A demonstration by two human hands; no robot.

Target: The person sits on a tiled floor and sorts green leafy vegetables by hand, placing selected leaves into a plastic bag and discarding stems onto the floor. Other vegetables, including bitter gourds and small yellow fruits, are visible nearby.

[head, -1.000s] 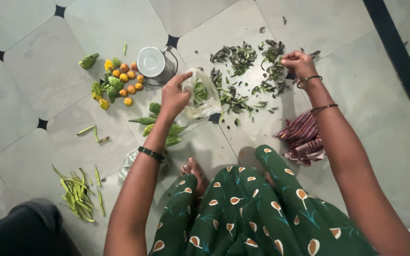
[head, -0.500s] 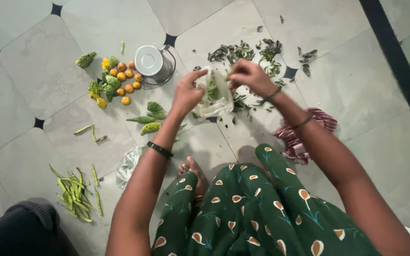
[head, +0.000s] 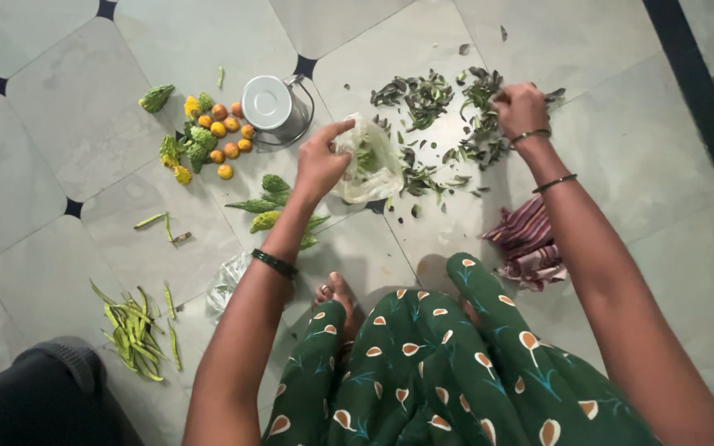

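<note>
– Where are the hands?
– The left hand [head: 317, 163], at centre frame, pinches the rim of a clear plastic bag [head: 368, 172] holding a few green leaves. The right hand [head: 521, 107], upper right, is curled with fingertips down on the scattered curry leaves [head: 431, 124]; I cannot tell whether it grips any.
– And the leaves?
– Spread on the tiled floor [head: 76, 107] between both hands, just right of the bag

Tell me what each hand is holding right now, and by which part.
The left hand holds the clear plastic bag by its open rim, pinched in the fingers. The right hand is closed on loose dark leaves in the floor pile.
</note>
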